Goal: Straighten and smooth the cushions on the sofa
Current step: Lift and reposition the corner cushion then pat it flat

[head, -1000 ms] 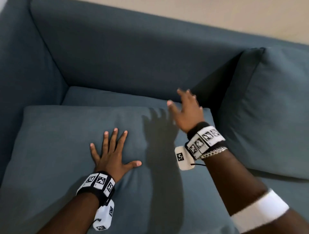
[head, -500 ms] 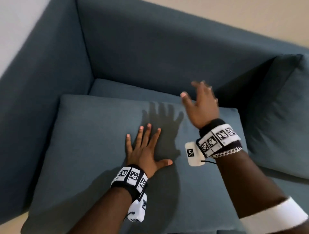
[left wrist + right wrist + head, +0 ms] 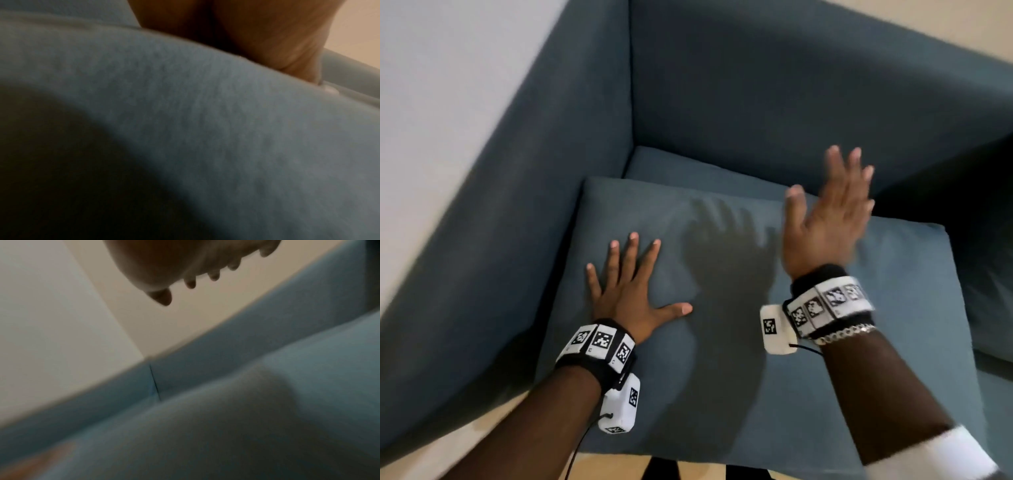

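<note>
Neither hand has a grip on anything. The left hand [image 3: 631, 291] lies flat on the cushion [image 3: 739, 342] with its fingers spread wide and the thumb pointing to 3 o'clock; the left wrist view shows the palm [image 3: 257, 37] pressed into the grey-blue fabric. The right hand [image 3: 825, 219] is open too, fingers straight and a little apart, but it is raised above the cushion and blurred. Its shadow falls on the fabric between the two hands, and in the right wrist view the fingertips [image 3: 191, 283] stand free against the wall, so it touches nothing.

The cushion lies flat on the seat of the sofa [image 3: 774, 102], in the corner where the armrest at 9 o'clock meets the backrest at 12 o'clock. A strip of seat shows between its far edge and the backrest. A second cushion [image 3: 993, 308] is at 3 o'clock, mostly dark and cut by the frame edge.

I judge that the step in hand is patting or smoothing the top of this cushion: one hand steadies it and the other is lifted for a stroke. The surface already looks rather even, with only soft folds near the far edge. The next move calls for bringing the right palm down flat and sweeping toward 3 o'clock, while the left hand keeps the cushion from sliding. After that the cushion probably should be stood against the backrest.
</note>
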The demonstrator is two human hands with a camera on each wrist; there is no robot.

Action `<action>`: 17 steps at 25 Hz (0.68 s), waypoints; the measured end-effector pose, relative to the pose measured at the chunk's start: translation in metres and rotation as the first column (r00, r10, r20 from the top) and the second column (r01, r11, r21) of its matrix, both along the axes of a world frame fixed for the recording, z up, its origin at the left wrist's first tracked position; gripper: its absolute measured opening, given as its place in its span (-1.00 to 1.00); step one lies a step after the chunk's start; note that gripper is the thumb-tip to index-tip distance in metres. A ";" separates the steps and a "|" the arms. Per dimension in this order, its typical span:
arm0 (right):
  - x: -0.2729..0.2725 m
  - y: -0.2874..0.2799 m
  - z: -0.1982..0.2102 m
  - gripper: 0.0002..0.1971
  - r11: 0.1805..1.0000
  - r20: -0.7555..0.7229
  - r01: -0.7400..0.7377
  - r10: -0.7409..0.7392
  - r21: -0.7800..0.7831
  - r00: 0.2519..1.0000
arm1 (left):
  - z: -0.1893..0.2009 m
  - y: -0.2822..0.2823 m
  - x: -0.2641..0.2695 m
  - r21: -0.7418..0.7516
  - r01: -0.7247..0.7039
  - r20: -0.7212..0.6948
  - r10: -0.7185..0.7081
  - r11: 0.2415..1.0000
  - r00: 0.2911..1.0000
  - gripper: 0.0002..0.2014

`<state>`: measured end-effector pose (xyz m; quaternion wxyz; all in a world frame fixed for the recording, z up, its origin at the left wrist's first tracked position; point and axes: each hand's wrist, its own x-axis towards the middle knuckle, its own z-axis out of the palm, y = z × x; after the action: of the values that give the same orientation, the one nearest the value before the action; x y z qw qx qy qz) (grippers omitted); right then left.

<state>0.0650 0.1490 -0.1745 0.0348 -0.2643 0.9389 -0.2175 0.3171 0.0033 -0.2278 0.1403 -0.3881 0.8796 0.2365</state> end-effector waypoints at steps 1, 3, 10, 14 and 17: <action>0.021 -0.005 -0.021 -0.24 0.949 0.144 -0.114 0.073 0.295 0.987 | 0.000 0.003 0.001 0.007 0.019 -0.006 -0.019 1.000 1.000 0.25; 0.029 -0.019 -0.056 -0.20 0.707 0.415 -0.300 0.010 0.641 0.910 | -0.004 0.008 0.005 -0.014 0.048 -0.014 -0.048 0.999 0.999 0.25; 0.035 -0.095 0.016 -0.33 0.984 -0.039 -0.050 0.044 -0.173 0.998 | -0.005 0.002 0.021 0.039 0.066 -0.075 -0.063 0.997 0.995 0.28; 0.087 -0.109 -0.059 -0.18 0.655 0.429 -0.465 0.229 0.596 0.874 | -0.010 -0.012 0.048 0.073 -0.040 -0.020 0.042 0.997 0.999 0.44; 0.088 -0.150 -0.007 -0.22 0.898 0.348 -0.376 0.285 0.228 0.893 | -0.016 -0.021 0.068 0.153 -0.116 -0.033 0.123 0.981 0.992 0.45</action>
<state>0.1527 -0.0006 -0.1813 0.2548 -0.3767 0.8842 -0.1067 0.3851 -0.0180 -0.2435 0.1361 -0.4234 0.8371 0.3185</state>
